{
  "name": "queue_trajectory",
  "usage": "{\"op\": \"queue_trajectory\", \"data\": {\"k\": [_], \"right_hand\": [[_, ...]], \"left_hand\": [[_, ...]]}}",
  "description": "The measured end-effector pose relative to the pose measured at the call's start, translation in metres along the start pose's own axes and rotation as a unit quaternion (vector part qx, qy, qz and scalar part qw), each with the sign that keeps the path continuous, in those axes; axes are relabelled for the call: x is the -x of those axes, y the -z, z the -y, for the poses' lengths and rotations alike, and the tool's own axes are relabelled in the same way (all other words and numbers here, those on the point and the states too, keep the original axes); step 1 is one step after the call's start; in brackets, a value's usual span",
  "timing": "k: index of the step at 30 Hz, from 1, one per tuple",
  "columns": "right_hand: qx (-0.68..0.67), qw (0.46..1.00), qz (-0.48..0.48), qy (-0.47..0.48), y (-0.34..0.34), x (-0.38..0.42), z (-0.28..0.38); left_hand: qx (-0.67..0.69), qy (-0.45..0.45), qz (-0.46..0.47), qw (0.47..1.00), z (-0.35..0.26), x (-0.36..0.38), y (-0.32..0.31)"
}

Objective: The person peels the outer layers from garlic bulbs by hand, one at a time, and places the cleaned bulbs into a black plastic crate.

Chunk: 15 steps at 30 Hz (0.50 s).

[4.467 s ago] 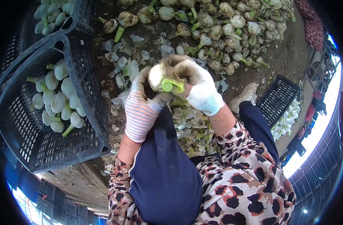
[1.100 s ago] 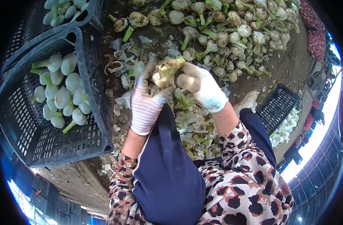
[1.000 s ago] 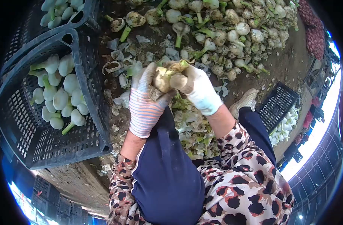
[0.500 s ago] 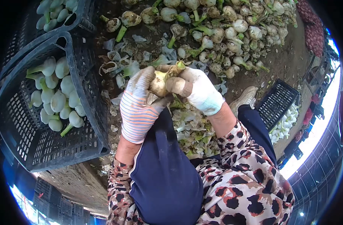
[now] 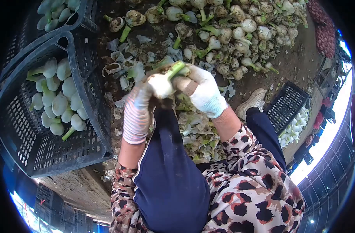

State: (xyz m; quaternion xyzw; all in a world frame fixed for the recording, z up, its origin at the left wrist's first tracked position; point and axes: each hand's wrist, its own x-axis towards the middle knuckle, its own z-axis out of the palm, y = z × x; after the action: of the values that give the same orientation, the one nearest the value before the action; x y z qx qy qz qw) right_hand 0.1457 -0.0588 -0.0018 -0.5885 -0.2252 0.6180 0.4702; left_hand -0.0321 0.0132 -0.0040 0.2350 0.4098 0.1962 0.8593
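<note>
A white bulb (image 5: 161,86) with a cut green stem, like a fresh onion or garlic, is held between my gloved hands above my knee. My left hand (image 5: 138,106), in a striped, dirt-stained glove, wraps around its left side; the fingers are blurred. On its right side, my right hand (image 5: 202,91), in a white glove with brown-stained fingertips, presses its thumb near the stem. Its outer surface looks clean and smooth, and strips of loose skin seem to be under the right fingers. Peeled skins (image 5: 195,134) lie heaped on the ground below.
A black plastic crate (image 5: 90,87) with clean white bulbs stands at left, another behind it. Unpeeled, soil-covered bulbs (image 5: 239,39) form a pile ahead. To the right are a small black crate (image 5: 288,105), white bulbs (image 5: 295,128) beside it, and red mesh sacks (image 5: 321,31).
The bulb's brownish outer skin has been pulled back, showing bright white flesh and a green stem. My left hand has turned around the bulb; both hands stay close together.
</note>
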Motion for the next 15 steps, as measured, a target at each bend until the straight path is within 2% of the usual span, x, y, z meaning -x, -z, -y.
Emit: {"op": "queue_trajectory", "data": {"k": [1, 2, 3, 4, 5, 6, 8, 9, 10, 11, 12, 14, 15], "right_hand": [[0.099, 0.992, -0.029, 0.075, 0.004, -0.002, -0.003], [0.196, 0.967, -0.058, 0.149, 0.004, -0.003, -0.003], [0.137, 0.976, -0.054, 0.158, -0.001, 0.0, -0.005], [0.137, 0.977, -0.055, 0.157, -0.001, 0.002, -0.004], [0.25, 0.944, -0.053, 0.207, -0.001, 0.003, 0.0], [0.36, 0.896, -0.05, 0.256, -0.001, 0.004, 0.003], [0.368, 0.888, -0.06, 0.268, 0.0, 0.002, 0.002], [0.228, 0.961, -0.089, 0.13, -0.005, 0.001, 0.007], [0.076, 0.99, -0.114, -0.015, -0.008, 0.0, 0.009], [0.141, 0.983, -0.105, -0.057, 0.001, -0.005, -0.011], [0.14, 0.983, -0.104, -0.057, 0.007, -0.009, -0.024], [0.382, 0.917, -0.113, -0.03, 0.017, -0.014, -0.051], [0.418, 0.895, -0.004, -0.154, 0.023, -0.018, -0.066]], "left_hand": [[-0.139, -0.03, -0.065, 0.988, -0.004, 0.004, -0.006], [-0.14, -0.03, -0.067, 0.987, -0.003, 0.005, -0.01], [-0.174, -0.066, -0.06, 0.981, -0.001, 0.005, -0.014], [-0.208, -0.101, -0.051, 0.971, 0.0, 0.005, -0.016], [-0.139, -0.051, -0.033, 0.988, 0.003, 0.002, -0.01], [-0.139, -0.051, -0.031, 0.989, 0.002, 0.003, -0.007], [-0.034, -0.016, 0.013, 0.999, 0.002, 0.005, -0.003], [-0.018, -0.004, 0.033, 0.999, 0.007, 0.006, 0.003], [-0.018, -0.003, 0.033, 0.999, 0.008, 0.008, 0.005], [-0.013, 0.007, 0.05, 0.999, 0.005, 0.01, 0.003], [-0.007, 0.017, 0.066, 0.998, 0.004, 0.011, 0.002], [0.022, -0.015, 0.079, 0.997, 0.005, 0.015, 0.002], [-0.013, -0.013, 0.075, 0.997, 0.0, 0.017, 0.001]]}}
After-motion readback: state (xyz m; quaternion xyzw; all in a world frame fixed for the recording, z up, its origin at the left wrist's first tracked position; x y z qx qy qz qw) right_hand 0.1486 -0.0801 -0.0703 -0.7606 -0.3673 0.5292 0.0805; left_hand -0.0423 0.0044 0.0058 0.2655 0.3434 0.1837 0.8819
